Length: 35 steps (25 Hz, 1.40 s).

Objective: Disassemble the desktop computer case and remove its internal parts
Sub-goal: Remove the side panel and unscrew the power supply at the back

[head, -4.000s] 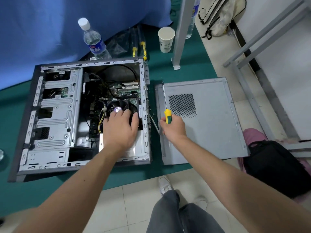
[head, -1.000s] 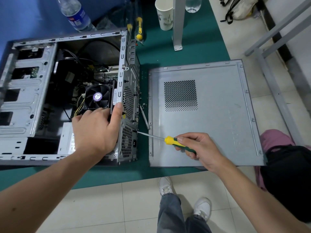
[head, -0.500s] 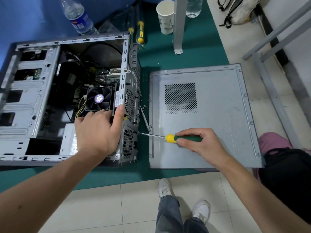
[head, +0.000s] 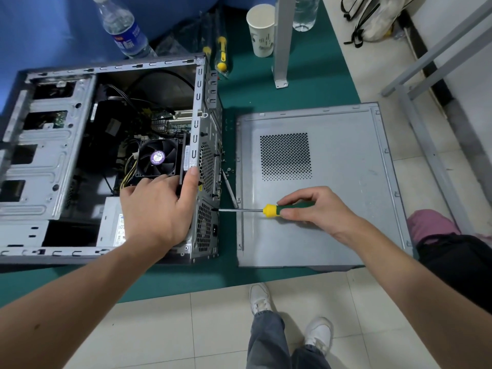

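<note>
The open grey computer case (head: 50, 161) lies on its side on the green mat. Inside it sit a black CPU fan (head: 157, 157) and a grey power supply (head: 113, 222). My left hand (head: 157, 209) rests on the power supply, its thumb laid along the case's rear frame. My right hand (head: 316, 210) grips a screwdriver (head: 269, 209) with a yellow and green handle. The shaft lies level, its tip touching a screw on the rear panel (head: 207, 182) near the power supply grille. The removed side panel (head: 346, 203) lies flat to the right of the case.
Loose screws (head: 227, 170) and a metal slot cover (head: 231, 189) lie between case and panel. Behind stand a water bottle (head: 122, 27), a paper cup (head: 261, 30), a table leg (head: 281, 41) and two more screwdrivers (head: 221, 53). A black bag (head: 458, 265) lies right. My feet (head: 287, 315) are below.
My right hand brought the screwdriver from the side panel down to the case's rear and levelled it against a screw. My left hand moved from the fan to the power supply and rear frame.
</note>
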{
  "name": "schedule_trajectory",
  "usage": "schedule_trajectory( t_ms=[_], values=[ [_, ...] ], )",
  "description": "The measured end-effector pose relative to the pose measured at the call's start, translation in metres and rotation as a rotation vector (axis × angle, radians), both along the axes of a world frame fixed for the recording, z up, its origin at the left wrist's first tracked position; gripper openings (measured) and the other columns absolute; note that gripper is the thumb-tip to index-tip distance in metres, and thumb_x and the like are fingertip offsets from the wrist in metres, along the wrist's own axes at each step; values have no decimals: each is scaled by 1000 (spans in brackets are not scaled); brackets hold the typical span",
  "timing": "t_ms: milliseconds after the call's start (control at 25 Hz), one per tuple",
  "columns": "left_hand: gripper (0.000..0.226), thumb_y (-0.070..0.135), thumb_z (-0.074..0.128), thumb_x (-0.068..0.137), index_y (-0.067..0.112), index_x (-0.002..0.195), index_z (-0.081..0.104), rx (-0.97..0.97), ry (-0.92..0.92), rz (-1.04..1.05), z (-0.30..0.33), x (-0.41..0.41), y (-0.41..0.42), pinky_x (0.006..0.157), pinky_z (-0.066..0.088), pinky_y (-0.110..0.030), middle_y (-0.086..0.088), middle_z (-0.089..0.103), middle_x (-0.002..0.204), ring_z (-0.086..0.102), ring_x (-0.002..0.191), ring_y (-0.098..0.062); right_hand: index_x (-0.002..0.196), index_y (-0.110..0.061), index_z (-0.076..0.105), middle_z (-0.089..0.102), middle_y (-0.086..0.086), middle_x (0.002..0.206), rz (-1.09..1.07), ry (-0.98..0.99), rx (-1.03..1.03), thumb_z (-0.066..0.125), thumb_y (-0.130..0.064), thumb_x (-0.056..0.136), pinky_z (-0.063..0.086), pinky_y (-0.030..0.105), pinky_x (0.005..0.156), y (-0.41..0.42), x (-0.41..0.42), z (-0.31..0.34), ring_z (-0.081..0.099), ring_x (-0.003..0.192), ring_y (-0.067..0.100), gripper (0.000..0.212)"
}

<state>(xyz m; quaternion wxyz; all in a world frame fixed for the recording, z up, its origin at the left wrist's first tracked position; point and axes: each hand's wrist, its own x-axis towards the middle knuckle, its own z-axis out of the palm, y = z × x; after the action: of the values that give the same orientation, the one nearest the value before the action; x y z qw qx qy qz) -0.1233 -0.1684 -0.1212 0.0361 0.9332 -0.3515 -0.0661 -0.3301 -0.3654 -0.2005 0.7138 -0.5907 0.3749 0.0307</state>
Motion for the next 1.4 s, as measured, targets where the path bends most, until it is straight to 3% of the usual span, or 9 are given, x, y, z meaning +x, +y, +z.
schedule_trajectory(
  t_ms=[280, 480, 680, 760, 920, 1040, 1120, 1320, 1400],
  values=[
    [78, 65, 1, 94, 22, 67, 60, -3, -1, 1, -1, 1, 1, 84, 26, -41, 4, 55, 72, 48, 82, -23, 94, -11, 70, 73, 19, 90, -229, 156, 457, 63, -28, 91, 47, 21, 47, 7, -1, 0, 58, 54, 15, 19],
    [81, 66, 0, 93, 21, 68, 62, 1, -7, 1, -1, 1, 1, 83, 24, -40, 4, 54, 70, 46, 79, -21, 94, -11, 66, 65, 10, 93, -443, -96, 382, 68, 6, 83, 57, 25, 70, 16, -7, -5, 69, 81, 21, 20],
    [79, 66, 0, 93, 21, 65, 59, 7, -7, -1, -1, 0, 0, 84, 27, -42, 4, 54, 69, 48, 80, -23, 92, -12, 65, 67, 10, 74, -133, 190, 65, 55, -47, 95, 44, 21, 44, 14, -10, 4, 54, 49, 15, 36],
    [80, 66, 0, 93, 21, 66, 60, 6, -10, -2, -1, 0, 0, 85, 27, -42, 3, 55, 70, 48, 80, -22, 90, -13, 63, 59, 5, 74, -135, 130, -65, 57, -36, 97, 34, 18, 41, 12, -10, 5, 46, 45, 9, 24],
    [79, 66, 0, 93, 21, 65, 59, 6, -14, -1, -1, 0, 0, 85, 27, -42, 2, 57, 72, 47, 80, -22, 96, -24, 64, 61, -1, 95, -262, -134, 95, 65, 14, 79, 41, 19, 55, 13, -14, 6, 57, 71, 8, 41],
    [79, 66, 0, 93, 21, 64, 58, 3, -16, -3, -1, 1, 0, 85, 27, -42, 1, 57, 73, 47, 80, -23, 97, -20, 67, 63, 0, 90, -199, -39, 104, 68, -18, 90, 48, 22, 62, 16, -11, 10, 62, 69, 10, 7],
    [80, 66, 0, 93, 21, 65, 59, 6, -20, -6, -2, 1, 0, 85, 26, -42, 2, 58, 73, 46, 80, -23, 92, -19, 67, 59, 0, 74, -70, 137, -76, 56, -42, 96, 42, 21, 51, 15, -10, 9, 52, 52, 10, 25],
    [79, 66, 0, 94, 20, 62, 57, 0, -28, -13, -3, 1, 0, 84, 27, -42, 2, 56, 71, 47, 79, -23, 100, -20, 64, 61, 3, 95, -296, -178, 165, 64, 8, 85, 49, 18, 67, 12, -13, 5, 60, 75, 9, 32],
    [79, 66, 1, 94, 20, 63, 57, 0, -33, -13, -3, 1, 0, 82, 25, -40, 2, 56, 71, 47, 78, -23, 99, -18, 65, 63, 3, 94, -279, -124, 209, 67, -5, 87, 54, 24, 71, 12, -12, 5, 63, 76, 14, 18]
  ],
)
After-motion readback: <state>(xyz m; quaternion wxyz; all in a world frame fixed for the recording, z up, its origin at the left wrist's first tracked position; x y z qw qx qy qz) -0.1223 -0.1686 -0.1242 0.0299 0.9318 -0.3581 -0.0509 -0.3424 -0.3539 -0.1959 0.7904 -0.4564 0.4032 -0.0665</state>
